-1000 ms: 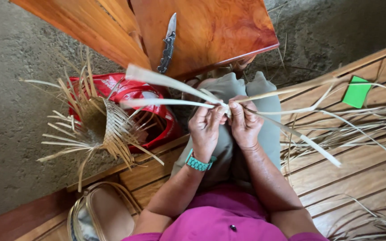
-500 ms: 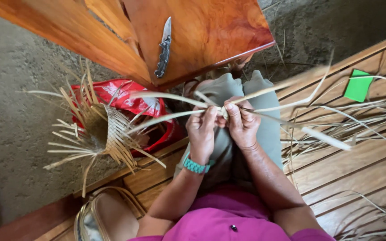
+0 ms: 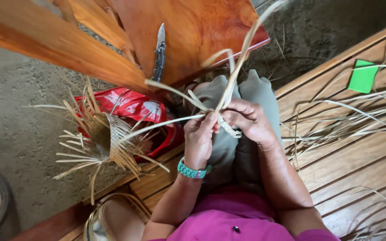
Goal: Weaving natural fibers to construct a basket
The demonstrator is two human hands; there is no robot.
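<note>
Risk first: the pale leaf strips [image 3: 228, 85] cross right at the fingers, and the crossing looks loose; if either pinch slackens the strips could spring apart and the started weave come undone; a sharp bend at the pinch could also crease or split a strip, judging by how thin and dry they look.

Left hand [image 3: 199, 140]: fingers curled tight, pinching the strips at the crossing; one long strip runs off to the left of it toward the half-woven basket [image 3: 108, 138] lying beside the red bag [image 3: 132, 105]. Right hand [image 3: 249, 120]: fingers clenched on the same bundle, touching the left hand's fingertips; a short braided bit [image 3: 228, 129] hangs just below them.

Work sits over the lap, above the grey trousers [image 3: 242, 96]; folding knife [image 3: 158, 53] rests on the wooden table [image 3: 193, 27] just beyond the fingers; spare strips [image 3: 349, 120] lie on the plank floor to the right, near a green card [image 3: 362, 76].
</note>
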